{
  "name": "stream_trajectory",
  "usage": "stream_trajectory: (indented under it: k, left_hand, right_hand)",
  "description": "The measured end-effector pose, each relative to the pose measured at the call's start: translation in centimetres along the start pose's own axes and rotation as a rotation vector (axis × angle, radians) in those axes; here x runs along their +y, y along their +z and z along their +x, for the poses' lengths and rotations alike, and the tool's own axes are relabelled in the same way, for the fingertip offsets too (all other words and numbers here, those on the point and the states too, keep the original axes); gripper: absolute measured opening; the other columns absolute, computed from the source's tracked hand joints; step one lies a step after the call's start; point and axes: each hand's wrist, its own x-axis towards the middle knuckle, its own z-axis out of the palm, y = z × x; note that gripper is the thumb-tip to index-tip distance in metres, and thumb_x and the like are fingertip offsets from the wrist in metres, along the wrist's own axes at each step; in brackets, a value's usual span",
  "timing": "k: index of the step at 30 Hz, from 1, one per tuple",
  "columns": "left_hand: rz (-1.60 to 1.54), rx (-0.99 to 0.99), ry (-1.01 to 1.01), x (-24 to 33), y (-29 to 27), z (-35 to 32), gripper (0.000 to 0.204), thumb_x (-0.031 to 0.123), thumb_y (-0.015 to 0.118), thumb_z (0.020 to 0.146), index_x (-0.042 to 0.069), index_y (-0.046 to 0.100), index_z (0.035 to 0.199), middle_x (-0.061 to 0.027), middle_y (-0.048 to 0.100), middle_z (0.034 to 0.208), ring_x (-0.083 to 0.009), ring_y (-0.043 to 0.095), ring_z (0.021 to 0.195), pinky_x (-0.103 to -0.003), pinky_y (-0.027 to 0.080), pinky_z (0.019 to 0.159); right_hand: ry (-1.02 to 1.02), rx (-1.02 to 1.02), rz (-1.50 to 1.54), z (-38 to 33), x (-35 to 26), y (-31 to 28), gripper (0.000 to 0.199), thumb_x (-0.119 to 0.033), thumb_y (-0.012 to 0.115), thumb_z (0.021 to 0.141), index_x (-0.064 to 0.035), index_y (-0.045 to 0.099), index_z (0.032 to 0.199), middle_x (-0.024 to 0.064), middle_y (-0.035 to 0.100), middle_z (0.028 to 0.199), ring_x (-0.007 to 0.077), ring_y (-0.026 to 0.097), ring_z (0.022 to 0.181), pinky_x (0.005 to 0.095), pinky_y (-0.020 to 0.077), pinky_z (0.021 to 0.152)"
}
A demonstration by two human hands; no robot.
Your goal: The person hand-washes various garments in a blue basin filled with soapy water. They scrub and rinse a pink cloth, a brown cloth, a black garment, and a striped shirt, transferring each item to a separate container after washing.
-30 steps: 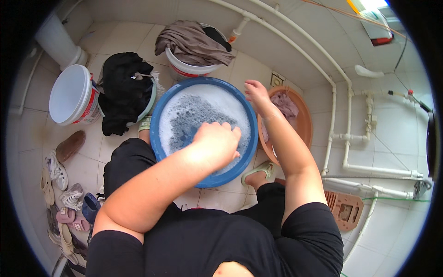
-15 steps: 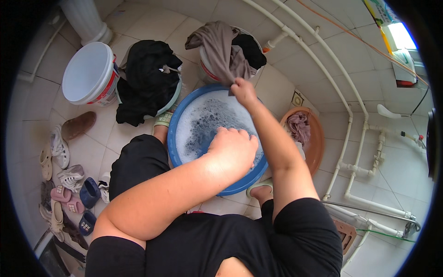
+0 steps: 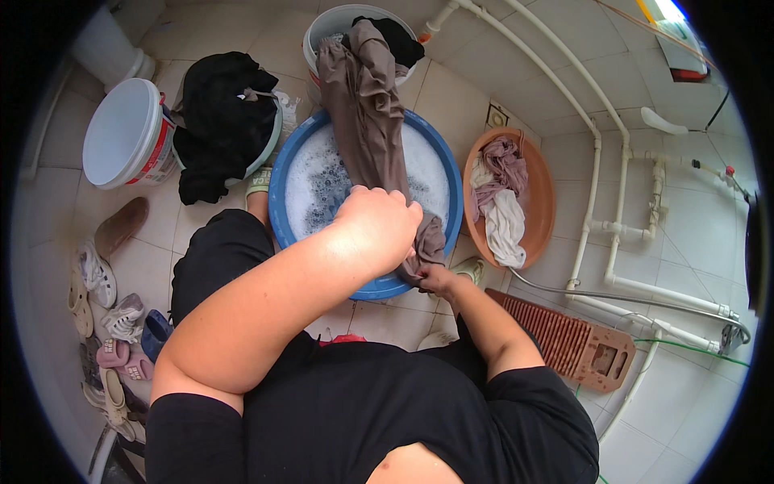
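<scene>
- And there it comes: a second ago the right hand (image 3: 438, 278) hung bare over the basin's side, half a second ago it had a pinch of cloth by the far rim, and now it's back at the near right edge.
- Fingers closed on the end of the brown garment (image 3: 369, 133), no daylight there!
- That garment now stretches right over the blue basin (image 3: 456, 185), above the white suds (image 3: 427, 169), its upper part overlapping the white bucket (image 3: 329, 27).
- So, by my reading, much of it is out of the bucket; whether the far end rests on the rim, I can't tell.
- Left hand (image 3: 377, 218), curled over the cloth mid-basin; fingertips hidden, so no telling whether it's gripping.
- Off to the right, mauve cloth (image 3: 506, 165) and white cloth (image 3: 505, 230) sit in the orange tub (image 3: 540, 194).
</scene>
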Motion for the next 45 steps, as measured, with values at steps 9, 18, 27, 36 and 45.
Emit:
stream_trajectory:
  k: [9,18,27,36,45]
  left_hand:
    - [0.019,0.104,-0.041,0.7,-0.2,1.8,0.037,0.033,0.062,0.079,0.006,0.053,0.103,-0.0100,0.058,0.088,-0.0267,0.059,0.085,-0.038,0.046,0.073]
    - [-0.005,0.210,-0.204,-1.4,-2.8,2.4,0.039,0.034,0.063,0.078,0.004,0.053,0.101,-0.0116,0.058,0.085,-0.0272,0.060,0.080,-0.036,0.049,0.068]
    - [-0.100,0.111,-0.302,-3.0,-2.1,1.7,0.066,0.026,0.075,0.065,0.006,0.043,0.119,-0.0189,0.052,0.110,-0.0343,0.056,0.095,-0.040,0.049,0.077]
    - [-0.267,-0.001,-0.025,-0.9,0.4,2.4,0.050,0.017,0.061,0.073,0.014,0.049,0.122,-0.0152,0.048,0.123,-0.0333,0.053,0.106,-0.039,0.045,0.087]
    - [-1.401,0.098,0.162,-1.2,-3.6,0.4,0.039,0.002,0.052,0.085,0.005,0.047,0.123,-0.0049,0.056,0.114,-0.0112,0.051,0.102,-0.026,0.042,0.089]
  right_hand:
    - [-0.812,0.989,-0.125,0.4,-23.3,-13.3,0.049,-0.037,0.064,0.075,-0.0097,0.053,0.114,0.0153,0.061,0.102,0.0318,0.058,0.090,0.0397,0.0466,0.078]
    - [-0.838,0.935,0.360,6.1,-30.8,-16.3,0.050,-0.013,0.049,0.075,-0.0051,0.046,0.124,0.0167,0.061,0.098,0.0291,0.059,0.090,0.0342,0.0477,0.075]
    - [-0.884,0.130,1.489,-9.0,-18.0,-4.8,0.032,-0.003,0.040,0.080,-0.0050,0.051,0.110,0.0068,0.057,0.108,0.0180,0.056,0.095,0.0291,0.0456,0.078]
    - [-1.302,-0.057,1.361,-19.4,-14.8,-2.9,0.025,-0.002,0.051,0.080,-0.0027,0.053,0.105,0.0113,0.057,0.109,0.0224,0.055,0.101,0.0362,0.0418,0.090]
    - [-0.556,0.319,0.533,-15.7,-8.7,-8.0,0.076,-0.018,0.074,0.070,-0.0054,0.034,0.133,0.0105,0.052,0.119,0.0198,0.054,0.105,0.0332,0.0417,0.089]
